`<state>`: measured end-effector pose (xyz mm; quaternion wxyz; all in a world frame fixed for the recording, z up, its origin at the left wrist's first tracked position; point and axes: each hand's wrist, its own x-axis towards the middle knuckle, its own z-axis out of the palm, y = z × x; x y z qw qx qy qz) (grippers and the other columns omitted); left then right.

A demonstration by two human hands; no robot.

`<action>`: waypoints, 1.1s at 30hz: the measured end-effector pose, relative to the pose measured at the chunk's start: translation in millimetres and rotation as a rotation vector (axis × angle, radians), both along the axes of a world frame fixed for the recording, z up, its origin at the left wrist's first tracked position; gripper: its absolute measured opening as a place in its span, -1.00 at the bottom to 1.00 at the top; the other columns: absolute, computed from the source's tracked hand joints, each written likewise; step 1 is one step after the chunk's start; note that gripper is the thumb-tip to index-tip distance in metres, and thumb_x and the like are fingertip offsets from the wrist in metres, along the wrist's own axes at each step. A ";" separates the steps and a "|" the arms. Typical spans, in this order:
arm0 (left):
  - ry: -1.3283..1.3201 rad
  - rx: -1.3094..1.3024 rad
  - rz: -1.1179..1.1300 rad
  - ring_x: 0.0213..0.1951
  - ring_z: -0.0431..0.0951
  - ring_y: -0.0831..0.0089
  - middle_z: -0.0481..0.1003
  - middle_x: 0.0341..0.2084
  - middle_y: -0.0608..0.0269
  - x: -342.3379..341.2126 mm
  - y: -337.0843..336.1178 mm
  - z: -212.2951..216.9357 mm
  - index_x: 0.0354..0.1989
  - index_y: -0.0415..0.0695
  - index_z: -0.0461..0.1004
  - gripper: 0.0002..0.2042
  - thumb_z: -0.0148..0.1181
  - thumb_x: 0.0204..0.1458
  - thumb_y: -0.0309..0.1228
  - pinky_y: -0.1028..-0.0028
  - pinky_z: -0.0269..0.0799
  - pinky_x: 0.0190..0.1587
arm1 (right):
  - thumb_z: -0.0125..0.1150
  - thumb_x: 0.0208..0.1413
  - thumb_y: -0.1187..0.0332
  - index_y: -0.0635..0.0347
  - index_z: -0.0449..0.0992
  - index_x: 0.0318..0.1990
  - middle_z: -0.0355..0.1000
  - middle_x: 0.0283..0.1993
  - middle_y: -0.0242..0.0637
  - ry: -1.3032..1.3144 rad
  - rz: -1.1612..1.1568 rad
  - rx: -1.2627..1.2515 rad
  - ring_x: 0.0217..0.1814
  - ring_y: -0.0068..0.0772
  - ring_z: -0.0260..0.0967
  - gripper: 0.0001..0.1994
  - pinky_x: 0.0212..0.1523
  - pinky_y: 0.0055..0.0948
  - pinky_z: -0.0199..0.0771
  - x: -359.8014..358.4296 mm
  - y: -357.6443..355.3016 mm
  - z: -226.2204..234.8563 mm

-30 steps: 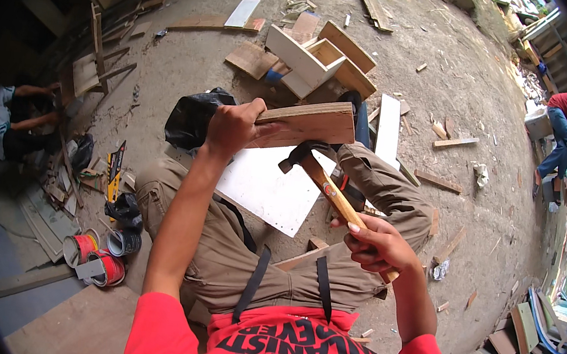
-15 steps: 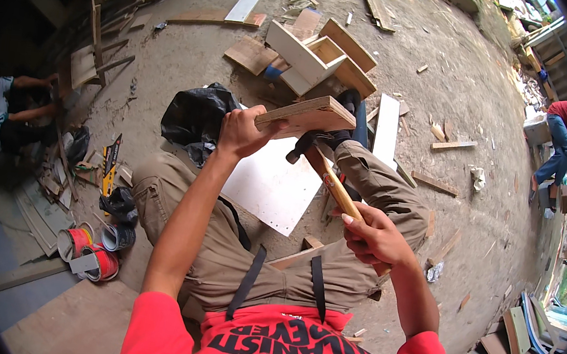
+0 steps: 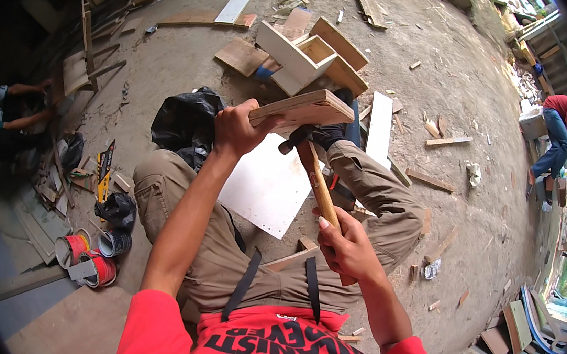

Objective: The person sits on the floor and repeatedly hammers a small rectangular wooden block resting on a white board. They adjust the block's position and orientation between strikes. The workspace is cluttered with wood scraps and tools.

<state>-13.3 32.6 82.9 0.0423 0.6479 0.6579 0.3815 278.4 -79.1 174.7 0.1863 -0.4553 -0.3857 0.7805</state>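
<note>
My left hand [image 3: 236, 128] is closed round the left end of a plywood board [image 3: 301, 110], holding it raised above my lap. My right hand [image 3: 345, 244] grips a hammer [image 3: 321, 186] by the lower part of its wooden handle. The dark hammer head is just below the board's underside; whether they touch I cannot tell. A white panel [image 3: 261, 192] with small holes along one edge lies between my bent legs, under the board. Left of the board rests a crumpled black plastic bag [image 3: 184, 124].
A partly assembled wooden box [image 3: 294, 59] lies ahead among scattered boards. Paint cans [image 3: 101, 270] and a yellow-and-black tool [image 3: 104, 171] are at left. A white plank [image 3: 380, 128] lies at right. One person [image 3: 3, 120] crouches far left; another [image 3: 556, 136] bends over far right.
My right hand has moved left and slightly down, bringing the hammer handle more upright. The hammer head has shifted a little left and up. My left hand still grips the board.
</note>
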 end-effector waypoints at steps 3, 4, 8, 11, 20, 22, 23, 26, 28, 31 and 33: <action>0.009 0.020 0.001 -0.54 0.62 0.02 0.50 -0.71 0.05 0.2 0.9 -0.1 -0.55 -0.11 0.48 -0.35 0.18 -0.01 0.35 0.20 0.48 -0.50 | 0.04 0.42 0.21 0.22 0.30 0.21 0.06 -0.56 -0.60 0.019 -0.040 0.012 -0.73 -0.79 -0.07 -0.64 -0.77 -0.64 -0.07 -6.5 -8.8 -0.8; 0.014 0.021 -0.004 -0.54 0.62 0.02 0.50 -0.71 0.04 0.6 1.8 -0.8 -0.56 -0.11 0.48 -0.35 0.19 -0.01 0.35 0.20 0.48 -0.50 | 0.04 0.42 0.21 0.23 0.30 0.19 0.09 -0.55 -0.59 0.025 -0.049 0.021 -0.71 -0.78 -0.05 -0.65 -0.76 -0.62 -0.05 -8.1 -11.6 -3.5; 0.011 0.047 -0.006 -0.59 0.59 -0.01 0.47 -0.75 0.07 3.2 2.6 -4.9 -0.66 -0.08 0.38 -0.32 0.21 -0.06 0.39 0.18 0.45 -0.58 | 0.04 0.42 0.21 0.26 0.31 0.17 0.17 -0.53 -0.58 0.061 -0.079 0.013 -0.69 -0.77 0.00 -0.66 -0.74 -0.60 0.00 -10.0 -16.4 -13.8; 0.030 0.061 0.001 -0.59 0.58 -0.02 0.47 -0.75 0.06 2.0 4.6 -8.4 -0.66 -0.09 0.38 -0.31 0.19 -0.06 0.40 0.16 0.45 -0.57 | 0.03 0.42 0.22 0.26 0.31 0.18 0.17 -0.53 -0.57 0.056 -0.092 0.016 -0.70 -0.77 0.01 -0.65 -0.74 -0.60 0.01 -12.3 -18.1 -14.9; 0.034 -0.059 0.016 -0.50 0.62 -0.04 0.51 -0.69 0.00 9.3 4.9 -13.4 -0.59 -0.13 0.45 -0.26 0.07 -0.03 0.46 0.15 0.47 -0.48 | 0.02 0.42 0.25 0.20 0.31 0.16 0.12 -0.55 -0.58 0.073 -0.156 -0.009 -0.72 -0.77 -0.06 -0.70 -0.77 -0.62 -0.07 -20.0 -23.0 -34.9; 0.039 -0.087 0.049 -0.49 0.62 -0.06 0.51 -0.68 -0.02 11.1 4.9 -14.3 -0.58 -0.14 0.46 -0.25 0.06 -0.03 0.47 0.13 0.47 -0.47 | 0.02 0.41 0.28 0.20 0.33 0.15 0.18 -0.54 -0.57 0.111 -0.174 -0.039 -0.71 -0.76 0.01 -0.72 -0.76 -0.60 -0.01 -24.6 -22.6 -38.2; 0.044 -0.103 0.066 -0.49 0.61 -0.08 0.51 -0.68 -0.02 11.2 4.7 -14.4 -0.58 -0.14 0.46 -0.24 0.05 -0.03 0.48 0.13 0.47 -0.47 | 0.02 0.41 0.28 0.20 0.33 0.15 0.18 -0.54 -0.58 0.115 -0.189 -0.044 -0.71 -0.76 0.00 -0.72 -0.76 -0.60 -0.01 -26.7 -22.5 -40.4; 0.021 -0.100 0.088 -0.50 0.62 -0.11 0.53 -0.68 -0.07 13.9 9.9 -17.6 -0.62 -0.11 0.49 -0.25 0.11 -0.10 0.49 0.05 0.50 -0.48 | 0.02 0.41 0.29 0.20 0.33 0.14 0.18 -0.54 -0.58 0.118 -0.217 -0.051 -0.72 -0.77 0.00 -0.73 -0.77 -0.61 -0.03 -32.7 -22.9 -45.0; 0.029 -0.121 0.074 -0.49 0.62 -0.12 0.53 -0.67 -0.09 9.6 10.3 -19.0 -0.61 -0.12 0.51 -0.24 0.10 -0.09 0.49 0.06 0.50 -0.47 | 0.02 0.41 0.29 0.20 0.33 0.14 0.18 -0.54 -0.58 0.100 -0.227 -0.047 -0.71 -0.78 0.00 -0.73 -0.78 -0.62 -0.04 -36.7 -24.9 -46.0; -0.009 -0.146 0.117 -0.45 0.63 -0.13 0.54 -0.64 -0.11 12.9 9.4 -18.7 -0.56 -0.13 0.58 -0.23 0.08 -0.07 0.49 0.07 0.51 -0.44 | 0.01 0.42 0.28 0.19 0.30 0.17 0.17 -0.53 -0.55 0.119 -0.265 -0.016 -0.73 -0.77 -0.03 -0.72 -0.79 -0.62 -0.07 -45.1 -28.6 -51.8; -0.111 -0.197 0.198 -0.42 0.64 -0.13 0.55 -0.62 -0.13 32.3 9.8 -13.9 -0.51 -0.15 0.62 -0.21 0.05 -0.06 0.49 0.08 0.51 -0.41 | 0.00 0.43 0.28 0.18 0.27 0.19 0.17 -0.52 -0.55 0.041 -0.307 0.155 -0.74 -0.76 -0.03 -0.71 -0.79 -0.63 -0.04 -58.6 -35.0 -78.0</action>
